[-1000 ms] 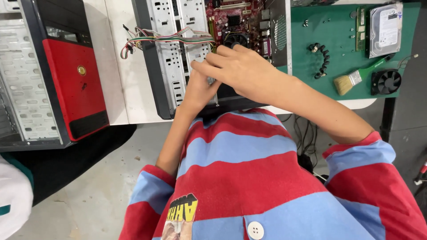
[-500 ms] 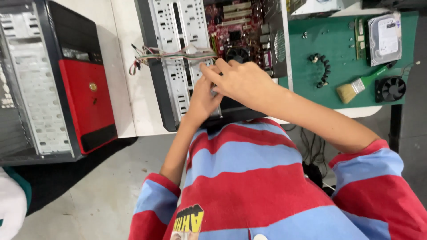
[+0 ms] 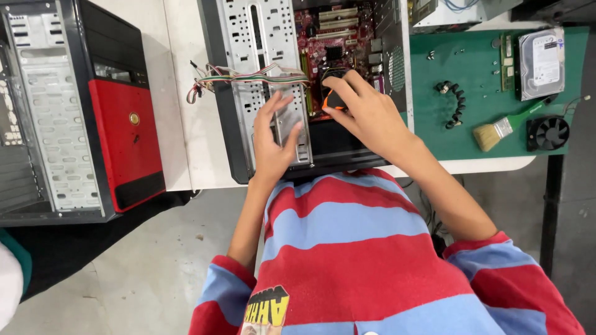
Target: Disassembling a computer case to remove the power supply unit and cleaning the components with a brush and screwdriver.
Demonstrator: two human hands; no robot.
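An open black computer case lies on a white table, with a red motherboard inside. My left hand rests flat on the grey metal drive cage, fingers apart. My right hand reaches into the case, fingertips around a black cooler fan with an orange rim on the motherboard. A bundle of coloured wires crosses the cage and hangs off to the left.
A second black and red computer case lies at the left. A green mat on the right holds a hard drive, a brush, a small black fan, a memory stick and a black cable.
My hands have come apart: the left has slid down onto the drive cage and the right has gone to the cooler fan. The view has shifted and come nearer to the case.
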